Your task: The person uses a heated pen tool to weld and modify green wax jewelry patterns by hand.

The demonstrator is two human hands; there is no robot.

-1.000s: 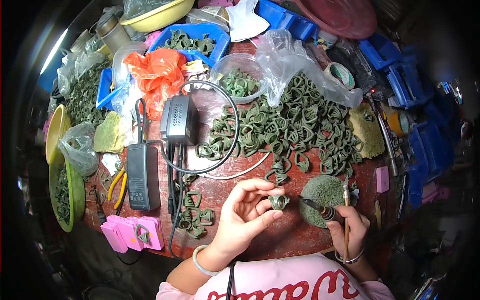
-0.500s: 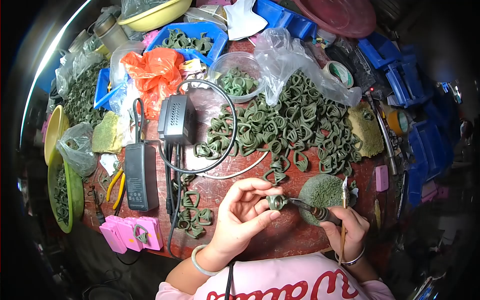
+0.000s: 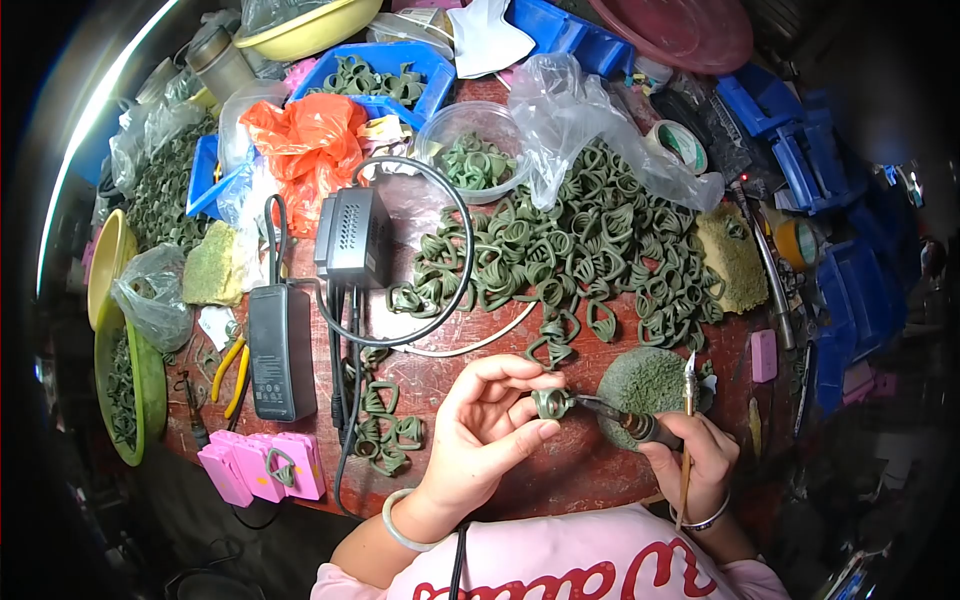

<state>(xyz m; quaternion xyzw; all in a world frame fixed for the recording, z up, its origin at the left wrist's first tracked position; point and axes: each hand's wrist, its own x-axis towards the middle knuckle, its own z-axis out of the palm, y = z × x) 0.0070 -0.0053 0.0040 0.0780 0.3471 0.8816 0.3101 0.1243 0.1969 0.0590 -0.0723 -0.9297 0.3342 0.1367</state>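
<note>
Head view: nearest is the pink shirt (image 3: 600,530); its red script is cut off, so I cannot read the whole word. The left hand (image 3: 478,432) pinches one green ring piece (image 3: 551,404) in its fingers above the table (image 3: 560,465), probably to leave its outer side reachable. The right hand (image 3: 706,460) grasps a dark-handled tool (image 3: 642,428), thin tip at the piece, together with a slim knife (image 3: 687,462), perhaps to have both ready. The black adapter (image 3: 282,350) has a label too small to read. Farther lie many similar pieces (image 3: 545,250), heaped within reach.
</note>
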